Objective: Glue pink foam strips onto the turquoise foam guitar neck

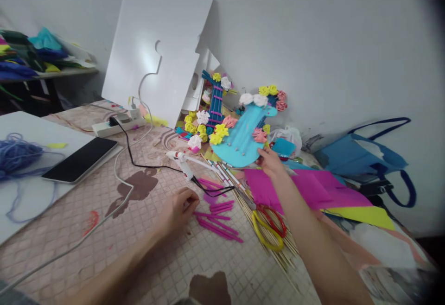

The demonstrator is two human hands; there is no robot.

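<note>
My right hand (270, 162) grips the lower edge of a light blue guitar-shaped craft piece (243, 133) trimmed with yellow, white and pink paper flowers. My left hand (181, 208) rests on the table with fingers curled, pinching at magenta paper strips (217, 219) that lie in a loose pile. A white glue gun (182, 160) lies just beyond the strips, its black cord running across them. A second, darker blue guitar craft (213, 108) with flowers leans against the wall behind.
Scissors with yellow and red handles (269, 226) lie on wooden skewers (278, 244). Magenta and yellow paper sheets (313, 189) spread right. A phone (79, 159) and blue yarn (15, 154) sit on a white board at left. A power strip (118, 124), white foam board (156, 45) and blue bag (368, 156) stand behind.
</note>
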